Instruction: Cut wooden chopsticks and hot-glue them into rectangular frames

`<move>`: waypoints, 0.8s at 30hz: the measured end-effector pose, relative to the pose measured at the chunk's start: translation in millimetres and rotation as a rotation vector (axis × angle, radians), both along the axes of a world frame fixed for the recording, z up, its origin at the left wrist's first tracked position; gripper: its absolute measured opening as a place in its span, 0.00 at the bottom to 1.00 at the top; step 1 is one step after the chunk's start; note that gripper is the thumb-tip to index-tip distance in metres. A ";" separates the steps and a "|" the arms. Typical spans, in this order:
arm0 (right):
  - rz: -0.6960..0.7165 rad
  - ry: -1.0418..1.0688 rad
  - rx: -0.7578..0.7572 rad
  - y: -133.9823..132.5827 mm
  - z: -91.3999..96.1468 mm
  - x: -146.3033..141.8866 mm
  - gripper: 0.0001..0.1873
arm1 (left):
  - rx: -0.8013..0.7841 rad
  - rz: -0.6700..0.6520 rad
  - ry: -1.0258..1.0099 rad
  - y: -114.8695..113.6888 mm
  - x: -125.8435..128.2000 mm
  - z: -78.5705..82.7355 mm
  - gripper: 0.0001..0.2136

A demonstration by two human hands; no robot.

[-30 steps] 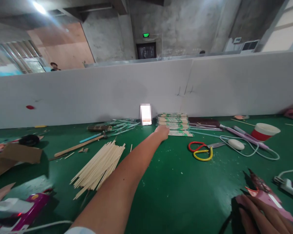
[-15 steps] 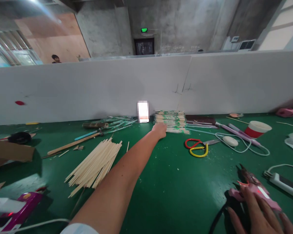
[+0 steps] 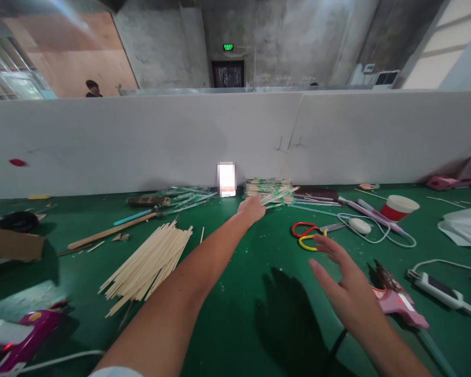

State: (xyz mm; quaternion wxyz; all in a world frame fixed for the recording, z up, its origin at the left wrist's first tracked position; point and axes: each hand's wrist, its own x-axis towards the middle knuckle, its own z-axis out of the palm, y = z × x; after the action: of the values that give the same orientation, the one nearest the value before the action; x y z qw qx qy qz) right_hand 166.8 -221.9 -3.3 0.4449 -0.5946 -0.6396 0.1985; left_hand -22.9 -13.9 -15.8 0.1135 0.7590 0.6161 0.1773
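My left arm stretches far across the green table, and my left hand (image 3: 251, 208) is closed on a few wrapped chopstick packets (image 3: 277, 196), lifted at a slant off the stack of packets (image 3: 267, 187) by the white wall. My right hand (image 3: 343, 280) hovers open above the table, fingers spread, holding nothing. Just to its right a pink glue gun (image 3: 396, 299) lies on the table. A fan of bare wooden sticks (image 3: 151, 264) lies to the left of my left arm.
Red and yellow scissors (image 3: 310, 235), a white mouse (image 3: 360, 225) with cable, a red paper cup (image 3: 399, 208) and a power strip (image 3: 435, 286) lie to the right. A purple glue gun (image 3: 19, 340), cardboard (image 3: 8, 246) and a wooden handle (image 3: 110, 230) lie left. A white partition (image 3: 141, 141) bounds the far edge.
My left hand has pulled a few packets up off the stack. My right hand has let go of the pink glue gun and risen, open, to the left.
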 end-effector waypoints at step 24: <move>0.682 0.859 -0.038 56.6 40.2 -110.0 0.15 | -0.118 -0.186 -1.202 -174.1 -19.6 -6.2 0.19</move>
State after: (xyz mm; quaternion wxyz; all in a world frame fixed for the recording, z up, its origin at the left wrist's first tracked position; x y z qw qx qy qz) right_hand 56.8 -165.2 36.9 0.5656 -0.2268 -0.5534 0.5678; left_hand -42.4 -188.0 -22.0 0.4980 0.5694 0.3841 0.5294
